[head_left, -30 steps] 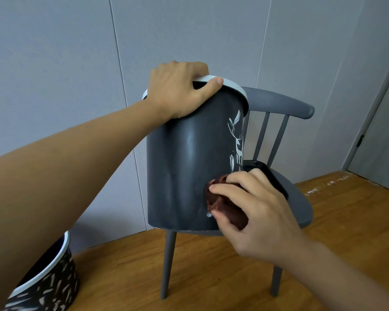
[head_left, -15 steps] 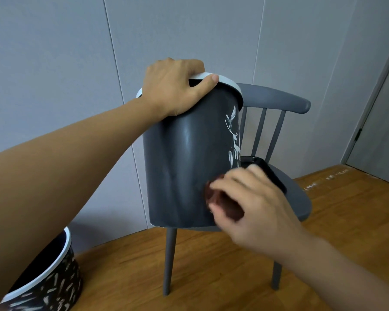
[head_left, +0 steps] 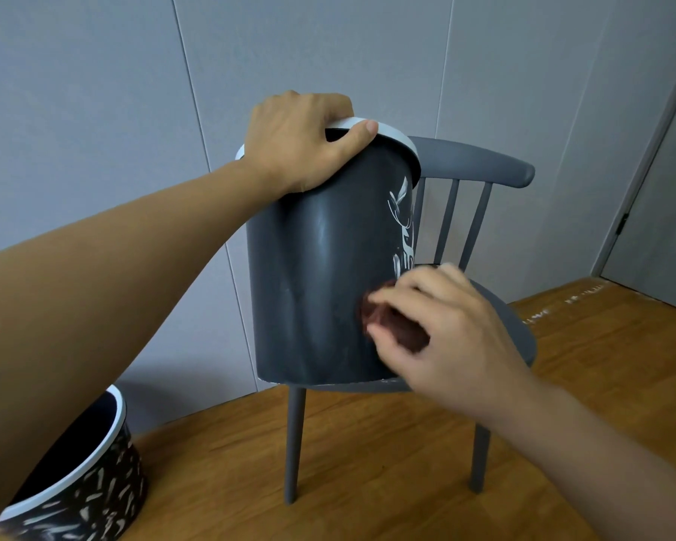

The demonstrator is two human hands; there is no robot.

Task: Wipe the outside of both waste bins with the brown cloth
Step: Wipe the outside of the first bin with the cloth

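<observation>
While left hand (head_left: 301, 144) steadies bin (head_left: 321, 275), its white lettering is unreadable

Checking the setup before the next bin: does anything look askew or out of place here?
The dark bin stands on the grey chair seat, not the floor, tipped slightly, its base overhanging the front edge. The left hand grips its rim.

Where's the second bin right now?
In the head view, the patterned bin stands on the wooden floor at lower left, left of the grey chair.
</observation>
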